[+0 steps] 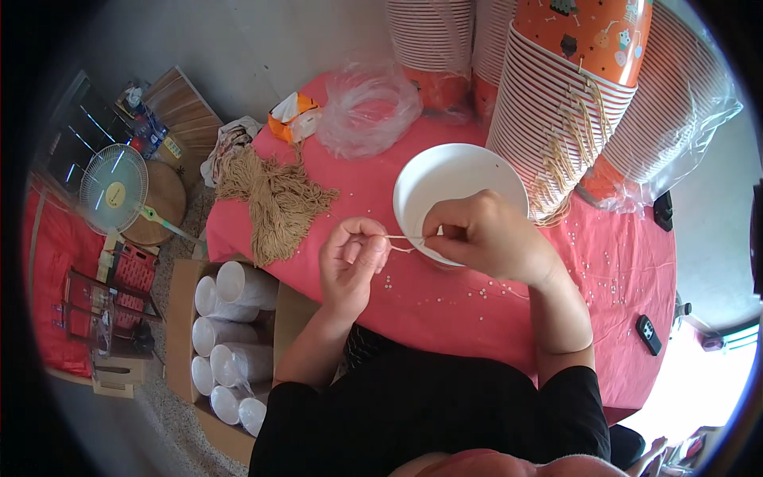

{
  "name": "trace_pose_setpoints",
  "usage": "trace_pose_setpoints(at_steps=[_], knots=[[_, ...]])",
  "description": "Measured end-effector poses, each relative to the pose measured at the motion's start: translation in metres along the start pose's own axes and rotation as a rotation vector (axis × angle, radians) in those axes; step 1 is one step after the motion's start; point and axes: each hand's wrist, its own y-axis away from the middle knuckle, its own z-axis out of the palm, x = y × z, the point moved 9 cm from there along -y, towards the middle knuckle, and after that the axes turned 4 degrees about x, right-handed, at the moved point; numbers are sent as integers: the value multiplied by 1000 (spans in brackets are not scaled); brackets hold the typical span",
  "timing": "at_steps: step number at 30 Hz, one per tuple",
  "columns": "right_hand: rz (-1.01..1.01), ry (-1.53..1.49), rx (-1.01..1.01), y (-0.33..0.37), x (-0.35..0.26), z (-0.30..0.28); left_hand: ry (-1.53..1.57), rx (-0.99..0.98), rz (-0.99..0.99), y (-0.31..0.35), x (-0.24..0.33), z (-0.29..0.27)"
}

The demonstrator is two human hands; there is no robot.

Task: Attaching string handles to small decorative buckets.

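A white paper bucket (421, 187) stands on the pink-covered table in front of me, its open mouth facing up. My right hand (493, 238) is closed in a pinch over the bucket's near rim. From there a thin tan cord (403, 237) runs across to my left hand (354, 258), whose thumb and forefinger pinch it just left of the bucket. The cord is stretched nearly straight, with a second strand below it. Part of the bucket's rim lies hidden behind my right hand. A thick bundle of tan cords (278, 211) rests on the table to the left.
A tall stack of nested buckets (548, 119), corded along one side, rises at the back right, beside plastic-wrapped stacks (675, 103). Small white dots litter the pink cloth (445, 350). A black remote (648, 335) lies right. A carton (181, 350) of white cups stands lower left, near a fan (114, 189).
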Motion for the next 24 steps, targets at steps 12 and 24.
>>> trace_pose_setpoints(at_steps=[12, 24], knots=[[-27, -53, 66, 2, 1, -16, -429, -38, 161, -7, 14, 15], [63, -145, -25, 3, 0, -21, -275, -26, -52, -16, 0, 17]])
